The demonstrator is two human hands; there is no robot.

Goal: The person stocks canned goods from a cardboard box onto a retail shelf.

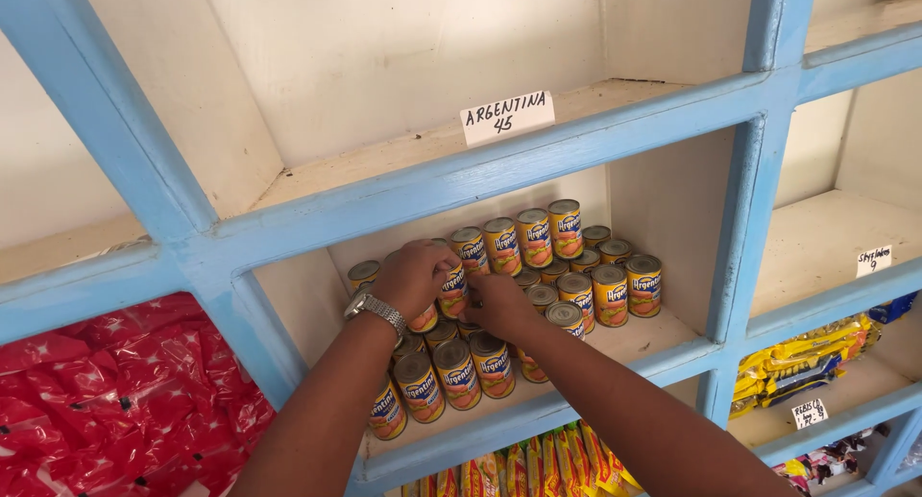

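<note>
Here, both hands are working among small cans (499, 363) with yellow-orange labels and silver lids, stacked in a blue-framed shelf compartment (672, 348). The left hand (415, 274) is curling over one can (451, 290); the right hand (499, 303), close beside, is resting fingers on the stack.

1. Lighting: bright, even, diffuse daylight; source not in view.
2. Shadows: soft; compartment w/ cans (538, 266) darker toward back wall.
3. Glare: mild sheen on red packets (115, 391), can lids.
4. Focus: sharp centre; slight softness at bottom edge.
5. Distortion: wide-angle; blue shelf frame (480, 175) lines tilt/bow near edges.
</note>
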